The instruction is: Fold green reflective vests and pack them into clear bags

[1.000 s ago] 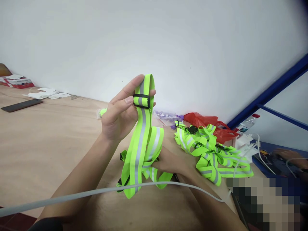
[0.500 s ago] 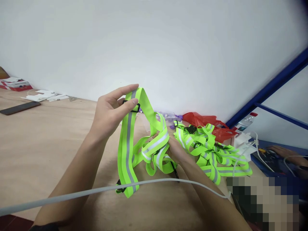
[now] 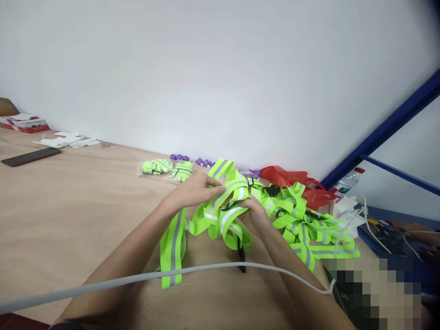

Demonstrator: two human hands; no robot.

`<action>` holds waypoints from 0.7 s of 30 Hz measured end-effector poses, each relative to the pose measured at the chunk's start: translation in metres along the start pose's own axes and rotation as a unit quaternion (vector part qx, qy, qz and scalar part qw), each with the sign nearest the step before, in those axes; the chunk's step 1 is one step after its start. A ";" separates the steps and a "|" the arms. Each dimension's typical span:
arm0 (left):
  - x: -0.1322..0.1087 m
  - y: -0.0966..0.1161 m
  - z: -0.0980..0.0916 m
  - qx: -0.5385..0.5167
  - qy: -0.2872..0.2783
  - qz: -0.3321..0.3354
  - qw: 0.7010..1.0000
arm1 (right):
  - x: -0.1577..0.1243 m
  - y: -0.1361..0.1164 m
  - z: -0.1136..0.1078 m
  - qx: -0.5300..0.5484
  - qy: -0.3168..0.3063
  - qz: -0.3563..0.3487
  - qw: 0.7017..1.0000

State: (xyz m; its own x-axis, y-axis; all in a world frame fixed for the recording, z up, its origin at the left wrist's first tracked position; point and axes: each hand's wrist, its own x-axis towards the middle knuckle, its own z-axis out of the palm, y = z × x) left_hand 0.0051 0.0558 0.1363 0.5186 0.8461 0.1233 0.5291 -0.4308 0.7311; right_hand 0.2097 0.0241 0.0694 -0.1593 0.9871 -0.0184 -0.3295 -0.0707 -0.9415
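Note:
Between my hands hangs a bundle of reflective strap [image 3: 228, 215], neon yellow-green with a silver stripe and black buckles. My left hand [image 3: 194, 189] pinches one band of it at the upper left, thumb and fingers closed on the fabric. On the right side my right hand [image 3: 255, 214] grips the looped part; its fingers are partly hidden behind the strap. A long loop droops at the lower left, and a black end piece [image 3: 241, 256] dangles below the bundle. Beside my right hand lies a tangled pile of similar straps [image 3: 305, 224].
Two clear bags of folded straps [image 3: 182, 171] lie near the wall, by several purple pieces [image 3: 202, 162]. A red plastic bag [image 3: 288, 176] and a bottle [image 3: 349, 181] stand behind the pile. A white cable [image 3: 206, 266] crosses in front. A phone [image 3: 30, 156] rests far left. Another person's hand [image 3: 415, 229] is at right.
My left hand has come down and right, bringing its raised strap section to the bundle at my right hand. The two bagged straps behind it have come into view.

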 end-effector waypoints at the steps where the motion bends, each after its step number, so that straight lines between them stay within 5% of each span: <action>1: 0.002 -0.001 0.002 -0.013 -0.022 -0.006 1.000 | 0.000 0.000 -0.001 -0.001 -0.002 -0.004 1.000; 4: 0.006 -0.005 0.007 -0.064 -0.058 -0.018 0.996 | -0.001 0.002 -0.003 -0.023 -0.011 -0.016 1.000; 13: 0.001 0.000 0.003 -0.130 -0.013 0.037 0.991 | 0.014 0.007 -0.011 -0.161 0.064 -0.136 0.976; 18: -0.005 0.012 0.001 -0.099 -0.084 0.086 0.988 | 0.012 0.006 -0.007 -0.130 0.062 -0.154 0.978; 21: -0.005 0.012 0.002 -0.095 -0.047 0.074 0.992 | 0.013 0.010 -0.009 -0.092 0.070 -0.160 0.980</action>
State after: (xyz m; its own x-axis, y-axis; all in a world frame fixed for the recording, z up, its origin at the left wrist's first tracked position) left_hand 0.0103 0.0459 0.1428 0.6466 0.7406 0.1827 0.3112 -0.4748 0.8233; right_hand 0.2128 0.0373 0.0570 0.0571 0.9657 0.2534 -0.1654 0.2594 -0.9515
